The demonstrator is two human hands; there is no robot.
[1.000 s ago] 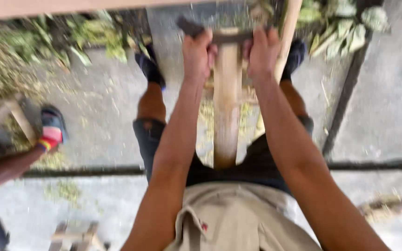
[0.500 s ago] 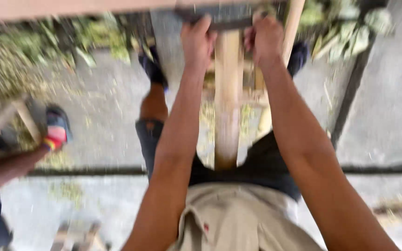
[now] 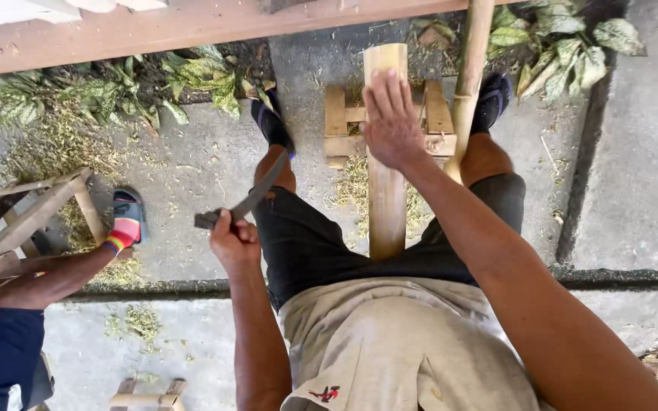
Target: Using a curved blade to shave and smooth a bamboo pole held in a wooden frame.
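Head view: the right hand is lying flat and released, fingers spread, on the upper face of a pale bamboo pole near its far end. The hand is pressing on the pole without wrapping around it. The left hand is clenching the handle of a curved dark blade, holding it off to the left of the pole, above the left thigh and well apart from the bamboo.

The bamboo pole is running lengthwise between the person's knees, its near end disappearing at the lap and its far end resting across a small wooden stand on the concrete floor. A second, thinner bamboo stick is leaning just beside the right knee, touching the stand area. The person is wearing dark shorts and a beige shirt, with dark sandals on both feet, one to each side of the stand.

Shavings are lying scattered on the floor around the stand. Green leaves are lining the far edge below a reddish wooden beam. At the left, another person's leg with a striped sandal is showing beside a wooden stool.
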